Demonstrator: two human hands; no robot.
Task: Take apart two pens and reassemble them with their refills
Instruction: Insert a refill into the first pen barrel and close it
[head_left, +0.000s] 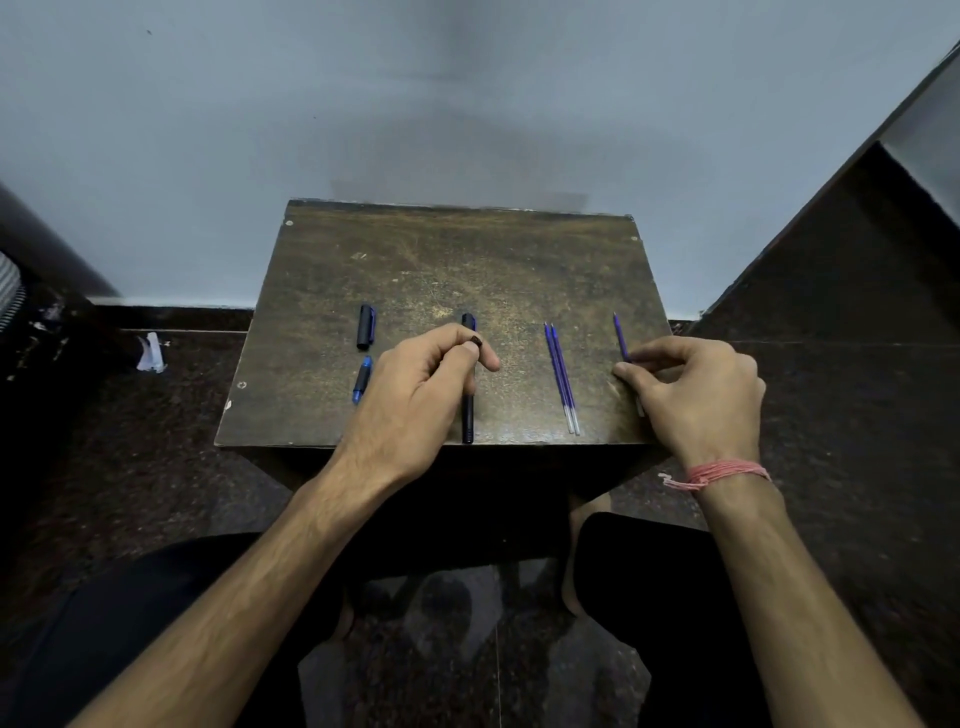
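Black pen (468, 415) lying at table centre, pointing twelve to six, cap end at twelve, tail nearly at the near edge. Curled over its middle, left hand (426, 387), fingers narrow, pinching a small dark piece at the fingertips just above the barrel; whether also gripping the barrel, cannot tell. Over at three o'clock, right hand (696, 395), fingers drawn close together on a single refill (621, 340) that pokes out toward twelve, lower end hidden under the palm. Between the hands, two more refills (561, 379) side by side, touching, tips toward twelve, clear ends toward six. Out at nine o'clock of the pen, a loose cap (365, 327), and just below it at six, a blue stub (362, 380) of a pen, partly hidden behind the left hand. Reads as midway: one pen already in pieces, refills out on the table (467, 249), second pen looking whole or close to it. Left to do, by the look of it: opening the black pen, seating refills, closing both. No brand, label or writing legible anywhere. Pink thread (722, 474) round the right wrist.
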